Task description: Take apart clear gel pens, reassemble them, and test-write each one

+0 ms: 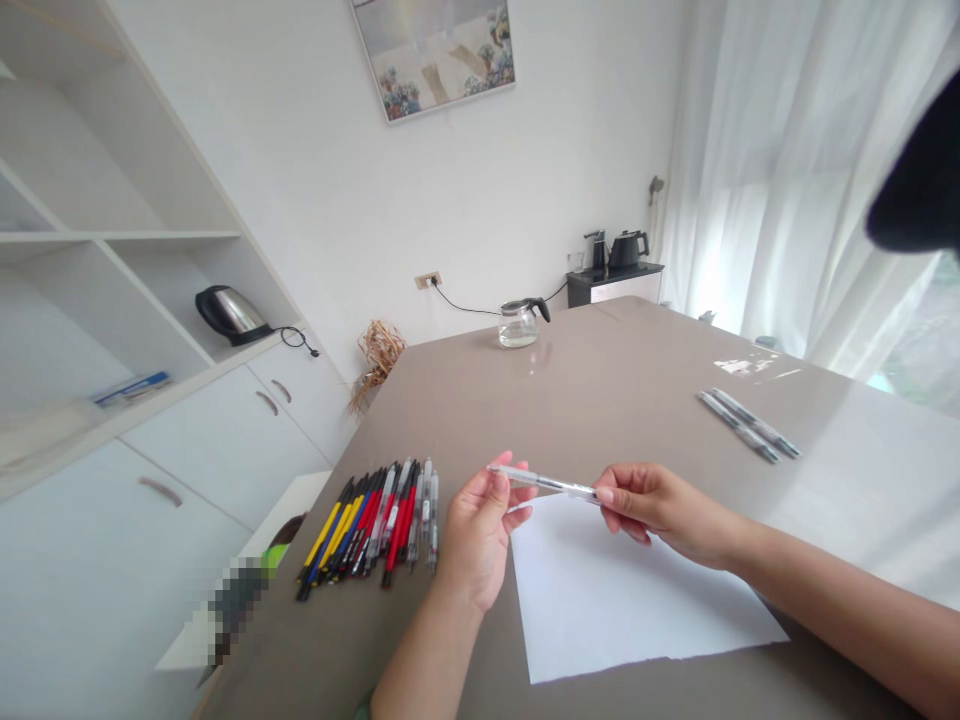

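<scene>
A clear-barrelled pen [551, 484] is held level between both hands, above a white sheet of paper [622, 610] on the table. My left hand [486, 520] pinches its left end between thumb and fingers, palm turned up. At its right end, my right hand [637, 498] grips the pen with thumb and fingertips. Left of my left hand lies a row of pens [367, 525] in yellow, blue, red, black and clear. Two more clear pens [750, 425] lie side by side at the right, beyond my right hand.
On the brown table [450, 400], a glass pot [519, 325] with some clear liquid stands near the far edge. White cabinets [225, 440] run along the left, with a steel kettle [231, 314] on a shelf. A dark kettle [628, 249] stands on a low cabinet behind.
</scene>
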Demonstrator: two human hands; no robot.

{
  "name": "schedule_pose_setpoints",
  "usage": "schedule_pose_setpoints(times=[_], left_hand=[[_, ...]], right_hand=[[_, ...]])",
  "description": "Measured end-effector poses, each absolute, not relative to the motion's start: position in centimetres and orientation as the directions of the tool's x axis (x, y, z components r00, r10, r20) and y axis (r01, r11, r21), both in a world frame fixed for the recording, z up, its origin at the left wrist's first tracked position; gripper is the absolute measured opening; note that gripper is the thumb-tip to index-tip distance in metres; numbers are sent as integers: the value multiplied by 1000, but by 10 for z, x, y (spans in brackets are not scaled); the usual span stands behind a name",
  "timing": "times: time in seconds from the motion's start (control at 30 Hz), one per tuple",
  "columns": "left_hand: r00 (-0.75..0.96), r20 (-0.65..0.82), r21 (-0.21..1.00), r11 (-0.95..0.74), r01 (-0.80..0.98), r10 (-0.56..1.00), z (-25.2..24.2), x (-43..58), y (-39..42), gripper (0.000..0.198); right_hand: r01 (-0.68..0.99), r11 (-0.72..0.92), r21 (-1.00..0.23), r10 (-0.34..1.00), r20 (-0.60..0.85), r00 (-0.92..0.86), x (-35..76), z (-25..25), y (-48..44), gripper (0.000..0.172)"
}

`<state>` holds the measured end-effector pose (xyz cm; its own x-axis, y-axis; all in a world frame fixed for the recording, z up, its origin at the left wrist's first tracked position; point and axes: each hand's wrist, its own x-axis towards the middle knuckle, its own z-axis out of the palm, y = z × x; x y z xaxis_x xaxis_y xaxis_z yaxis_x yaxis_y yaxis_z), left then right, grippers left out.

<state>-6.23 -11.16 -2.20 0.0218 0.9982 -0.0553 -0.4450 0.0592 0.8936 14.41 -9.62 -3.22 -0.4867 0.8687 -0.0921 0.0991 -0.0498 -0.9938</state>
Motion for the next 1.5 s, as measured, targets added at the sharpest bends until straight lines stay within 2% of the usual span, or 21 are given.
schedule_pose_setpoints(times=[0.17, 0.37, 0.53, 0.73, 0.93, 1.13, 1.33, 1.5], left_hand=[[-36, -42, 924, 25, -382, 998, -26, -65, -111, 25], [23, -42, 931, 48, -362, 999, -26, -65, -110, 38], [-32, -44, 934, 30, -355, 999, -28, -65, -109, 23], [27, -35, 941, 42, -336, 999, -26, -64, -111, 36], [-16, -4, 946, -2, -325, 1000, -30, -67, -109, 19], [70, -29, 949, 49, -310, 997, -27, -65, -110, 29], [9, 3, 954, 0, -301, 1000, -29, -67, -109, 18], [73, -14, 960, 34, -277, 997, -25, -64, -111, 30]], right_hand=[[113, -37, -993, 860, -89, -502, 144, -33, -97, 30], [84, -64, -994, 866, -97, -491, 144, -33, -97, 29], [103, -62, -993, 860, -105, -499, 144, -35, -96, 29], [66, -78, -995, 855, -101, -509, 144, -36, -95, 29], [91, -60, -994, 850, -99, -517, 144, -35, -97, 30], [64, -80, -995, 858, -102, -504, 145, -35, -96, 29], [80, -64, -995, 853, -96, -513, 144, -34, -97, 30], [48, -89, -995, 852, -101, -514, 143, -34, -97, 30]])
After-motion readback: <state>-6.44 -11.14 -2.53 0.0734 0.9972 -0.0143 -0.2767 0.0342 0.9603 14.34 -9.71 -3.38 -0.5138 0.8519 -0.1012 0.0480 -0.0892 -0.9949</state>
